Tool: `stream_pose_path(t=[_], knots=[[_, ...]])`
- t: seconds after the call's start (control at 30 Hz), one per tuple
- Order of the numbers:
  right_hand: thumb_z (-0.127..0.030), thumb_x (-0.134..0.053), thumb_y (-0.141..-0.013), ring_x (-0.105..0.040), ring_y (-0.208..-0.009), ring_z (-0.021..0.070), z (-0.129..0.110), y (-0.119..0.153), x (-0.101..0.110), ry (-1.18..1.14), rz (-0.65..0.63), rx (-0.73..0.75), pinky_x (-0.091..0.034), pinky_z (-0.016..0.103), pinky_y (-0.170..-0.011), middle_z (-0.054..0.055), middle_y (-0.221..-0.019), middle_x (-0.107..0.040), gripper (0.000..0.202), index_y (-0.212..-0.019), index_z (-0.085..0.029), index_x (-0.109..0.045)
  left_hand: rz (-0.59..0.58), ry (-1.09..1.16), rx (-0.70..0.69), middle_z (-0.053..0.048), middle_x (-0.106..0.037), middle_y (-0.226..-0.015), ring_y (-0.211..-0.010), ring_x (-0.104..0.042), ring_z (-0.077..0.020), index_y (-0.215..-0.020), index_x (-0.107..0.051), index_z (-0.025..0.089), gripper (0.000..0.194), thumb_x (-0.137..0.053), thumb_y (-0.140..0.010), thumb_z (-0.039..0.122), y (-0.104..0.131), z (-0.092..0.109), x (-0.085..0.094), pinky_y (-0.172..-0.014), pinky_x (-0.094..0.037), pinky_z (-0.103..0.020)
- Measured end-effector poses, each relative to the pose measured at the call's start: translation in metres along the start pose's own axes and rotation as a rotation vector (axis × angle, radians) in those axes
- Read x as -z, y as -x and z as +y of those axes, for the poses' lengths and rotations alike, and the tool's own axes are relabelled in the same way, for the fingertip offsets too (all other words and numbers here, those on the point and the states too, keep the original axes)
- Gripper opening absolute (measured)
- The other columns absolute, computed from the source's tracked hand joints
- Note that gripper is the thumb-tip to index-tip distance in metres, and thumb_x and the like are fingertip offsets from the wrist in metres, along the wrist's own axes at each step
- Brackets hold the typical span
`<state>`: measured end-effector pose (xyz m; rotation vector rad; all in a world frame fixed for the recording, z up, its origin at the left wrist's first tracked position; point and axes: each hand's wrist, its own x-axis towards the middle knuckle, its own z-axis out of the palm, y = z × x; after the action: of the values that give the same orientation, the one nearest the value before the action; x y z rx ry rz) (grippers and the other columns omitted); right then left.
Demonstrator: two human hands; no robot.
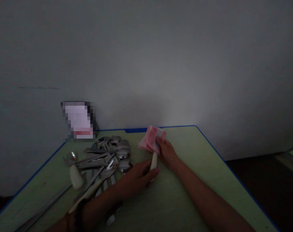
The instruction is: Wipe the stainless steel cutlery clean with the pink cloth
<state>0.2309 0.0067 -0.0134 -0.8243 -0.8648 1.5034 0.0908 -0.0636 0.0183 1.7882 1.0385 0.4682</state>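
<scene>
My left hand (140, 177) is closed around the pale handle of a utensil (154, 158), which points up and away from me. A folded pink-and-white cloth (151, 140) covers the utensil's far end, so its kind is hidden. My right hand (167, 151) pinches the cloth, thumb on top, around that covered end. Left of my hands lies a pile of metal cutlery (110, 161), with several spoons and forks. Beside the pile is a thick pale handle (76, 177) with a shiny metal part at its far end.
The pale green table (190, 187) has a blue edge and stands against a grey wall (146, 64). A device with a lit, blurred screen (78, 119) leans at the back left. Long thin metal sticks (47, 206) lie at the front left.
</scene>
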Motion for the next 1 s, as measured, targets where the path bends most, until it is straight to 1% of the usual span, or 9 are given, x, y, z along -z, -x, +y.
stream_pose_path(t=[0.1,0.23,0.37,0.5,0.6,0.67,0.77,0.83,1.0], knots=[[-0.040,-0.062,-0.072,-0.059,-0.063,0.0129,-0.0045,0.0016,-0.0048,-0.086,0.021,-0.039,-0.046,0.026,-0.066,0.001,-0.069,-0.066,0.028,-0.082,-0.014,-0.064,0.002,0.049,0.008,0.003,-0.051,-0.067,-0.060,-0.047,-0.0115,-0.083,-0.051,0.017,0.035,-0.038,-0.088,0.048,0.0008,0.0022,0.0002,-0.057,-0.035,-0.023],[-0.034,-0.060,-0.074,-0.060,-0.064,0.0136,-0.0085,0.0015,-0.0092,-0.207,0.119,-0.046,-0.049,0.027,-0.064,0.001,-0.070,-0.067,0.022,-0.084,-0.014,-0.062,-0.020,0.165,0.013,0.004,-0.048,-0.060,-0.056,-0.044,-0.0109,-0.085,-0.053,0.017,0.040,-0.028,-0.091,0.047,0.0029,0.0047,0.0018,-0.056,-0.034,-0.022],[-0.029,-0.057,-0.077,-0.062,-0.065,0.0139,-0.0094,-0.0009,-0.0095,-0.265,0.186,-0.044,-0.051,0.027,-0.064,0.002,-0.073,-0.067,0.018,-0.086,-0.015,-0.061,-0.076,0.208,0.018,0.004,-0.050,-0.062,-0.056,-0.044,-0.0102,-0.083,-0.052,0.017,0.035,-0.034,-0.090,0.046,0.0048,0.0056,0.0036,-0.056,-0.035,-0.022],[-0.032,-0.059,-0.076,-0.062,-0.064,0.0153,-0.0100,-0.0018,-0.0075,-0.256,0.127,-0.076,-0.051,0.029,-0.061,0.004,-0.070,-0.066,0.021,-0.086,-0.014,-0.061,-0.044,0.236,-0.004,0.004,-0.047,-0.058,-0.053,-0.041,-0.0096,-0.074,-0.048,0.017,0.041,-0.027,-0.090,0.048,0.0028,0.0040,0.0011,-0.054,-0.034,-0.022],[-0.038,-0.060,-0.075,-0.061,-0.060,0.0157,-0.0094,-0.0005,-0.0062,-0.206,0.049,-0.097,-0.051,0.029,-0.060,0.004,-0.065,-0.065,0.026,-0.081,-0.012,-0.061,0.030,0.206,0.029,0.005,-0.046,-0.055,-0.049,-0.039,-0.0099,-0.069,-0.045,0.018,0.044,-0.023,-0.090,0.050,-0.0011,0.0030,-0.0009,-0.052,-0.033,-0.022],[-0.041,-0.061,-0.074,-0.060,-0.059,0.0151,-0.0080,0.0006,-0.0054,-0.174,0.000,-0.100,-0.050,0.029,-0.059,0.004,-0.064,-0.064,0.028,-0.079,-0.013,-0.061,0.052,0.161,0.050,0.004,-0.047,-0.056,-0.050,-0.041,-0.0104,-0.067,-0.045,0.018,0.044,-0.025,-0.089,0.050,-0.0030,0.0033,-0.0010,-0.052,-0.033,-0.022],[-0.043,-0.061,-0.072,-0.057,-0.057,0.0133,-0.0062,0.0021,-0.0044,-0.118,-0.048,-0.094,-0.048,0.026,-0.057,0.002,-0.063,-0.063,0.029,-0.077,-0.014,-0.062,0.053,0.117,0.060,0.003,-0.050,-0.059,-0.053,-0.043,-0.0110,-0.070,-0.047,0.018,0.042,-0.027,-0.089,0.049,-0.0035,0.0039,-0.0001,-0.054,-0.035,-0.023],[-0.040,-0.063,-0.071,-0.056,-0.057,0.0121,-0.0064,0.0032,-0.0043,-0.086,-0.054,-0.086,-0.046,0.025,-0.057,0.001,-0.062,-0.063,0.027,-0.077,-0.014,-0.063,0.044,0.109,0.066,0.003,-0.050,-0.059,-0.053,-0.044,-0.0111,-0.069,-0.048,0.018,0.043,-0.027,-0.089,0.049,-0.0024,0.0036,0.0006,-0.055,-0.036,-0.023],[-0.027,-0.067,-0.065,-0.060,-0.066,0.0136,-0.0081,0.0036,-0.0059,-0.095,-0.016,-0.055,-0.046,0.027,-0.070,0.002,-0.069,-0.066,0.022,-0.081,-0.012,-0.065,-0.059,0.063,0.069,0.003,-0.046,-0.054,-0.052,-0.044,-0.0108,-0.057,-0.046,0.018,0.047,-0.028,-0.088,0.048,0.0022,0.0042,0.0034,-0.058,-0.037,-0.023]])
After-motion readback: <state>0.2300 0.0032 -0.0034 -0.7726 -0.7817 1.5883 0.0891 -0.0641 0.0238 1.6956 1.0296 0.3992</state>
